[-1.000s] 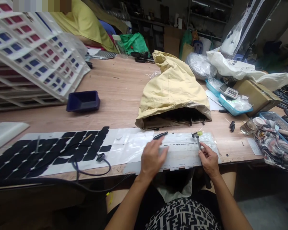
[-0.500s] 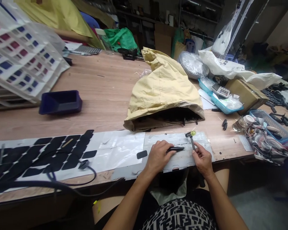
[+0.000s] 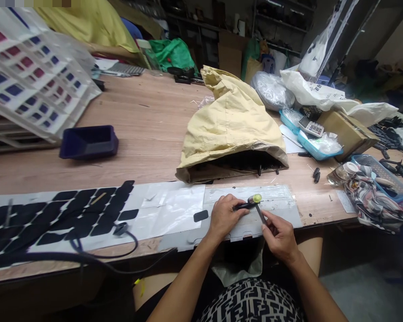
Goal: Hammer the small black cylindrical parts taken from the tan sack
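Near the table's front edge my left hand (image 3: 225,215) is closed on a slim black part (image 3: 240,206), holding it down on a grey board (image 3: 278,203). My right hand (image 3: 279,235) grips the handle of a small hammer (image 3: 261,213). The hammer's head, with a yellow-green face, is over the right end of the black part and hides it; whether they touch I cannot tell. Behind my hands lies a yellow cloth sack (image 3: 233,125), its dark mouth facing me, with black parts (image 3: 259,170) at the opening.
To the left, a white sheet bears black rounded pads (image 3: 102,210), with a cable (image 3: 87,259) across it. Farther back are a dark blue tray (image 3: 89,143) and a white crate (image 3: 33,76). A jar (image 3: 341,174), cloth bundle (image 3: 372,201) and blue basket (image 3: 383,176) stand right.
My right hand has brought the hammer left, so its head is now over the black part's end. My left hand stays on the part. The view has shifted slightly.
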A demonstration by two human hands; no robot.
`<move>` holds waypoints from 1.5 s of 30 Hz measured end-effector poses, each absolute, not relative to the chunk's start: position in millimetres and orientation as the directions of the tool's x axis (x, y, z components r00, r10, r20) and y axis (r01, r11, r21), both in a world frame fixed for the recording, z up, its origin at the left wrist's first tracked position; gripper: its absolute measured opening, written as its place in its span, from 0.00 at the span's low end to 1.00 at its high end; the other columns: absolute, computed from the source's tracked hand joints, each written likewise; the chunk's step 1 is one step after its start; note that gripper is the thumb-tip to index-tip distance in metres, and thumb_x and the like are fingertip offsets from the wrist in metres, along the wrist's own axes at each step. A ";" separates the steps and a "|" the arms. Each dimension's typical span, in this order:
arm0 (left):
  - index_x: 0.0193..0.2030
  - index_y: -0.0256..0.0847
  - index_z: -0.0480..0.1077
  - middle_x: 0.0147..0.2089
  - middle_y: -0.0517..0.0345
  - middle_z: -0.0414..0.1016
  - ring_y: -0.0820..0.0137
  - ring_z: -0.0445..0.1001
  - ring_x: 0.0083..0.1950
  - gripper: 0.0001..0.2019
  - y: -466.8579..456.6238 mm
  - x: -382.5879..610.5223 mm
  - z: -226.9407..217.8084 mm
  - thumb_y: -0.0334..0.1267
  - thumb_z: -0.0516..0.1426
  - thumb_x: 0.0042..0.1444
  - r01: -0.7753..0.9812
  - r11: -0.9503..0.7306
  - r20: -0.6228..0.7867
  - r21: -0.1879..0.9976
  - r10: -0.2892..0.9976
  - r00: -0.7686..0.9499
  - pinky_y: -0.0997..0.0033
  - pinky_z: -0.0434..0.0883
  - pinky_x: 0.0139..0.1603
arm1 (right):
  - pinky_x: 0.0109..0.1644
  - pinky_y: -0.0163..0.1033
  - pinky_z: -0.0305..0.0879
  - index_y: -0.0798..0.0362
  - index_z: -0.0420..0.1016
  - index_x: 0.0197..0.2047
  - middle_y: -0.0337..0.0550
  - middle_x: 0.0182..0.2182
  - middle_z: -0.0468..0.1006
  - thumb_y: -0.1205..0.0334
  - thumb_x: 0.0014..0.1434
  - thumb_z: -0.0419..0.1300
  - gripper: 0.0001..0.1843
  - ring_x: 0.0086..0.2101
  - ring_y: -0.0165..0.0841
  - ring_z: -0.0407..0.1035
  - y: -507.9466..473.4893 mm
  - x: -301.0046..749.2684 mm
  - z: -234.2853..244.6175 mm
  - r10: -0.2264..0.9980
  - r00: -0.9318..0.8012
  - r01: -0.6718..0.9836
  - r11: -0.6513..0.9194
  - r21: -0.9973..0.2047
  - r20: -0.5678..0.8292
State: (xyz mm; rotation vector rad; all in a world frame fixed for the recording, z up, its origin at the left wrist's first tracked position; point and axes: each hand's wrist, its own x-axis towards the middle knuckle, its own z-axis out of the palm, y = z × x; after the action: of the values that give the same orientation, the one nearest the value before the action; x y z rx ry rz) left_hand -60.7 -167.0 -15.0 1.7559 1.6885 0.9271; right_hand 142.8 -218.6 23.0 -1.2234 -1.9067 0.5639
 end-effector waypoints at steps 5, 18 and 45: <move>0.35 0.47 0.79 0.36 0.60 0.76 0.63 0.71 0.43 0.05 -164.9 -58.6 -12.1 0.37 0.68 0.50 0.618 -0.055 0.101 0.784 0.994 -0.040 0.61 0.67 0.47 | 0.37 0.40 0.77 0.53 0.77 0.59 0.47 0.34 0.83 0.68 0.60 0.58 0.24 0.31 0.36 0.76 -217.7 132.6 29.8 0.836 -0.303 0.570 0.544 -0.616 0.457; 0.36 0.48 0.81 0.36 0.60 0.76 0.63 0.71 0.44 0.07 -164.5 -57.8 -13.5 0.37 0.69 0.49 0.620 -0.043 0.092 0.783 0.995 -0.047 0.61 0.67 0.48 | 0.37 0.40 0.77 0.54 0.78 0.58 0.48 0.37 0.83 0.67 0.61 0.58 0.22 0.32 0.37 0.78 -218.1 139.0 26.5 0.870 -0.247 0.594 0.483 -0.643 0.426; 0.32 0.47 0.80 0.62 0.55 0.68 0.48 0.56 0.68 0.12 -199.9 -74.8 6.5 0.47 0.72 0.42 0.362 -0.466 0.150 0.807 0.755 0.638 0.47 0.54 0.70 | 0.27 0.33 0.61 0.60 0.78 0.56 0.36 0.26 0.67 0.59 0.60 0.59 0.23 0.22 0.27 0.60 -185.8 159.2 2.8 0.985 0.012 0.499 0.143 -0.855 0.172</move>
State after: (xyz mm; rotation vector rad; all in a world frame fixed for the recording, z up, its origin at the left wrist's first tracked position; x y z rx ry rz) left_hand -74.8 -199.9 6.5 2.0811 0.8689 0.6448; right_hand 159.2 -185.8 2.8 -1.4695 -1.6041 0.7511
